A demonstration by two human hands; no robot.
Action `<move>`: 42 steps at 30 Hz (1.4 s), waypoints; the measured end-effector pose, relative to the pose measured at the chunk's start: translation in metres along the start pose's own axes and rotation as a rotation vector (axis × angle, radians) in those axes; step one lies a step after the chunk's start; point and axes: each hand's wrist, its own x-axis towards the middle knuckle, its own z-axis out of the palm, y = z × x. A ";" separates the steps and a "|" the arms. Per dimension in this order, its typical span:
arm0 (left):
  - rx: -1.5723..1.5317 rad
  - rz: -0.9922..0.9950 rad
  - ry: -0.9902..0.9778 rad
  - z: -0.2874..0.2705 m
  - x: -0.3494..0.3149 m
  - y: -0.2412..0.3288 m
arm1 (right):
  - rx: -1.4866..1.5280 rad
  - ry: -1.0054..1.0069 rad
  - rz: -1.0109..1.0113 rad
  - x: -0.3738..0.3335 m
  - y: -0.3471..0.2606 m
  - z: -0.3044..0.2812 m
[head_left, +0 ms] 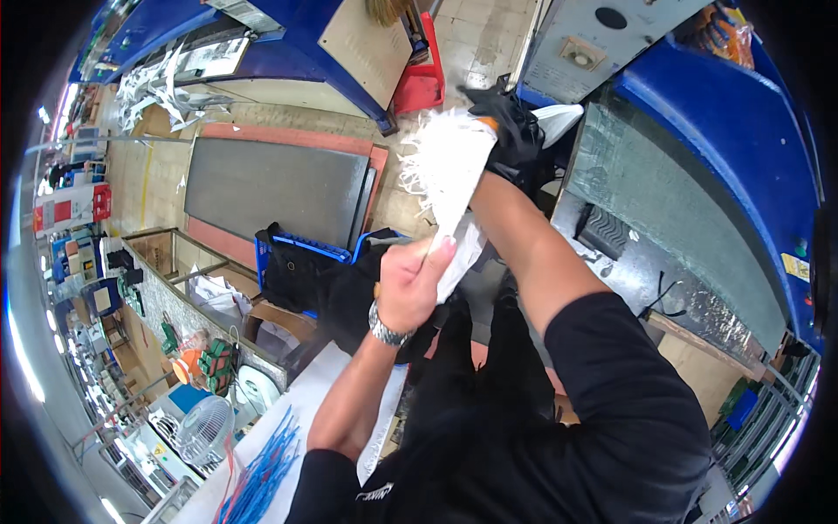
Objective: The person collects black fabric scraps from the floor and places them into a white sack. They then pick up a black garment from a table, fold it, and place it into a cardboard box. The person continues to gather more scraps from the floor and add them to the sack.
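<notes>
One white bundle [454, 183] is pinched in our left grip [412, 281]; beyond that grip, its far end looks fringed already, the near part plain. Our right grip hides behind it; we cannot tell its state.

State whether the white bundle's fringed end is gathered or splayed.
Splayed: loose strands fan out from the white bundle, beyond the left hand.

Is a white sheet-like bundle [459, 175], w/ ragged fringe on upper L edge; is held slanted in midair by L hand [408, 284].
</notes>
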 end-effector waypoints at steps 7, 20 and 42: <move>0.050 -0.012 0.007 -0.020 -0.008 -0.017 | 0.013 0.021 0.040 -0.008 0.012 0.027; -0.219 -0.138 0.081 -0.041 0.002 -0.045 | 0.468 0.244 0.168 -0.320 -0.117 -0.143; -0.036 -0.284 0.524 0.044 -0.126 -0.066 | 0.026 -0.246 0.554 -0.635 0.134 -0.131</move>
